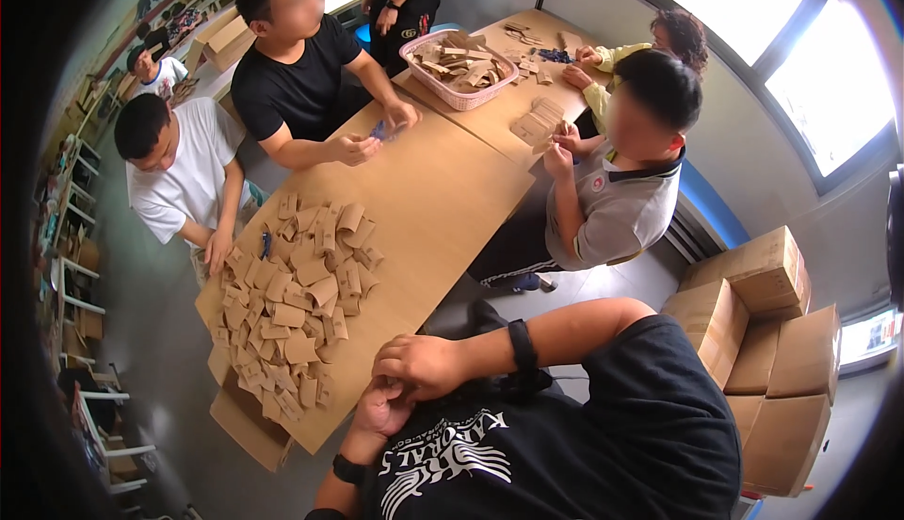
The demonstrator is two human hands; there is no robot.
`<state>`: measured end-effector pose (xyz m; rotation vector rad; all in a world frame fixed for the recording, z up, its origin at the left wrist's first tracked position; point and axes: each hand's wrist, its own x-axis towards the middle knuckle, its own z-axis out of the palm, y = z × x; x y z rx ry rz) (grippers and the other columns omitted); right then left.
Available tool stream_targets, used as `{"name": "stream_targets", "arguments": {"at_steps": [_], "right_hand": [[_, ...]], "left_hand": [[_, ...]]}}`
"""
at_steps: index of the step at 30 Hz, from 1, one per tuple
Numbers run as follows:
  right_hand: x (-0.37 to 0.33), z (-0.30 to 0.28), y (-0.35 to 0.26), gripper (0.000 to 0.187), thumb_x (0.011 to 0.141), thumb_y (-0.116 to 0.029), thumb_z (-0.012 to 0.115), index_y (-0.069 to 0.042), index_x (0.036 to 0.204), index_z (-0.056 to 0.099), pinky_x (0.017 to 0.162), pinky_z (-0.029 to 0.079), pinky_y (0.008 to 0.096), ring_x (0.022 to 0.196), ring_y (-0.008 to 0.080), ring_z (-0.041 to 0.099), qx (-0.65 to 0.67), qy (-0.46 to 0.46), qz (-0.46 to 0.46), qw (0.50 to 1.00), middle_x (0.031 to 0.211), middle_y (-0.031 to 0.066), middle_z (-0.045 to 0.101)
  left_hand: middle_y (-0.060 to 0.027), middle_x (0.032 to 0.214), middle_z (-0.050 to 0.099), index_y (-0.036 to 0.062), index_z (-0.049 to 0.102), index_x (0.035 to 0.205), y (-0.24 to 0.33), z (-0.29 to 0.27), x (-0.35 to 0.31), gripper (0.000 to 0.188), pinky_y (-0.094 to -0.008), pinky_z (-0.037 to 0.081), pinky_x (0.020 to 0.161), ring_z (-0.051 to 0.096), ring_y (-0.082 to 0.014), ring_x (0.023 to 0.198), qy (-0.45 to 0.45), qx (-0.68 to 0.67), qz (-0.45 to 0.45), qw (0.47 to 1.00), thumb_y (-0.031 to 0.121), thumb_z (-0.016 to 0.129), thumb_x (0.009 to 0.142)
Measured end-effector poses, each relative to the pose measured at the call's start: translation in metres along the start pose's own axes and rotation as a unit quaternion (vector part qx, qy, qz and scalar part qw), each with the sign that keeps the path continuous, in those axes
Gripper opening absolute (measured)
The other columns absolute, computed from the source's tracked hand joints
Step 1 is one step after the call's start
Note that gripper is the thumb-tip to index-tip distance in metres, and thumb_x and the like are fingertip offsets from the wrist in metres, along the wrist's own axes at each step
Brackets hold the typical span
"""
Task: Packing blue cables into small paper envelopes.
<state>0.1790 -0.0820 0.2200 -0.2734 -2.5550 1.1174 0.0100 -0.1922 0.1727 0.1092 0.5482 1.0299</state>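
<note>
My right hand point(421, 365) and my left hand point(384, 408) are drawn together in front of my black shirt, at the near edge of the table. The fingers of both are curled and pressed together. Whatever they may hold is hidden between them. Just left of them, a large heap of small brown folded cardboard sleeves point(294, 305) covers the near-left end of the brown tabletop point(438, 204). A small dark blue item point(266, 243) lies at the heap's far-left side.
Across the table a person in black point(292, 77) handles a small blue item. One in white point(188, 171) leans at the left edge; one in grey point(621, 200) sits right. A pink basket point(461, 101) of cardboard pieces stands at the far end. Cardboard boxes point(777, 360) are stacked right.
</note>
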Motion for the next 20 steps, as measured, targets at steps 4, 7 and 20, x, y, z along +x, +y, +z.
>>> {"name": "stream_targets", "arguments": {"at_steps": [4,7,20], "right_hand": [[0.011,-0.002,0.009,0.050,0.072,-0.014,0.071,-0.003,0.117,0.052,0.098,0.043,0.0480,0.115,0.0368,0.055,0.011,0.008,-0.144,0.989,0.121,0.0166,0.057],[0.016,-0.003,0.008,0.047,0.077,-0.014,0.067,-0.003,0.120,0.050,0.101,0.040,0.0499,0.121,0.0368,0.053,0.017,0.002,-0.193,0.981,0.125,0.0173,0.056],[0.000,0.021,0.025,0.082,0.069,-0.017,0.075,-0.003,0.141,0.038,0.110,0.029,0.0566,0.135,0.0404,0.042,0.047,-0.071,-0.076,0.994,0.142,0.0166,0.049]], "left_hand": [[-0.0030,0.127,0.055,0.0144,0.052,0.127,0.008,0.020,-0.003,0.058,-0.0376,0.051,0.088,0.057,-0.0232,0.114,0.045,0.057,0.022,0.997,-0.002,0.064,0.073],[-0.0035,0.127,0.055,0.0140,0.052,0.127,0.010,0.021,-0.003,0.060,-0.0363,0.053,0.087,0.057,-0.0223,0.113,0.064,0.077,0.034,0.994,-0.002,0.066,0.072],[-0.0156,0.118,0.063,0.0072,0.062,0.116,-0.026,-0.040,0.030,0.043,-0.0492,0.044,0.096,0.057,-0.0309,0.110,0.039,0.662,0.336,0.669,0.032,0.064,0.082]]}}
